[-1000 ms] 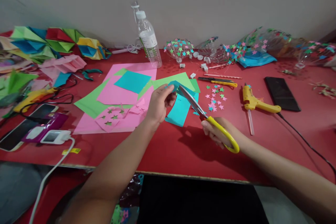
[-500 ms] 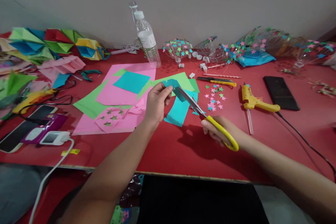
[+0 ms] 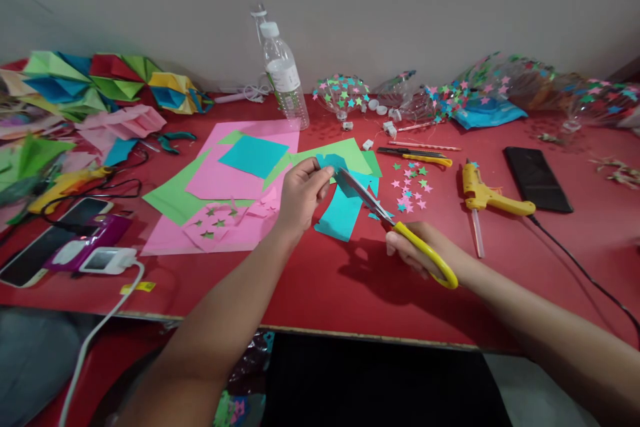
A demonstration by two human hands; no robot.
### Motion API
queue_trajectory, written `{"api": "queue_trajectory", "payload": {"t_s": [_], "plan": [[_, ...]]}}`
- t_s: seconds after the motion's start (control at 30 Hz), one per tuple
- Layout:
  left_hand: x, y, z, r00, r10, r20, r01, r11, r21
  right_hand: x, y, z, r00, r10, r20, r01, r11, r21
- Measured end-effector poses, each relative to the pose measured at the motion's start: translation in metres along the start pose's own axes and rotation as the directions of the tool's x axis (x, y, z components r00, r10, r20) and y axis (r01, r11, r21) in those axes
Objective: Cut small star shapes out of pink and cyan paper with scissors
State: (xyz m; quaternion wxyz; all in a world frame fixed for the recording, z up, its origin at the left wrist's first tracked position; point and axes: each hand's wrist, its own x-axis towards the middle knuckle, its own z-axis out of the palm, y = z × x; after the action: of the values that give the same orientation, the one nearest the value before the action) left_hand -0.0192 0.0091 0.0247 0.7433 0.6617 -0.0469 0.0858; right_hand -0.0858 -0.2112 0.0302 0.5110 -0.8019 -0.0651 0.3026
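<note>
Between thumb and fingers, my left hand (image 3: 305, 192) pinches a small piece of blue paper (image 3: 336, 163) above the table. My right hand (image 3: 415, 250) is closed round the yellow handles of a pair of scissors (image 3: 367, 197). The blades point up and left and meet the blue paper close to my left fingertips. Below them lies a cut blue sheet (image 3: 340, 217) on the red table (image 3: 310, 287). Small pink, green and blue paper stars (image 3: 409, 188) are scattered right of the scissors.
Pink paper (image 3: 245, 123) and a blue square (image 3: 254, 156) lie to the left. A plastic bottle (image 3: 286, 80) stands behind. On the right are a yellow glue gun (image 3: 483, 193), a black phone (image 3: 537, 178) and a box cutter (image 3: 415, 155). Star-covered clear domes (image 3: 341, 92) line the wall.
The whole view has shifted slightly, so things appear a little further right. Both hands keep their hold on the blue paper and the scissors, with hardly any other movement.
</note>
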Motion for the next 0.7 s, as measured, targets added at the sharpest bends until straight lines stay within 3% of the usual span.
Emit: {"api": "queue_trajectory", "payload": {"t_s": [0.7], "plan": [[-0.001,0.000,0.000,1.000,-0.011,0.008,0.011,0.999,0.030,0.007,0.014,0.001,0.998,0.043,-0.037,-0.042,0.999,0.025]]}}
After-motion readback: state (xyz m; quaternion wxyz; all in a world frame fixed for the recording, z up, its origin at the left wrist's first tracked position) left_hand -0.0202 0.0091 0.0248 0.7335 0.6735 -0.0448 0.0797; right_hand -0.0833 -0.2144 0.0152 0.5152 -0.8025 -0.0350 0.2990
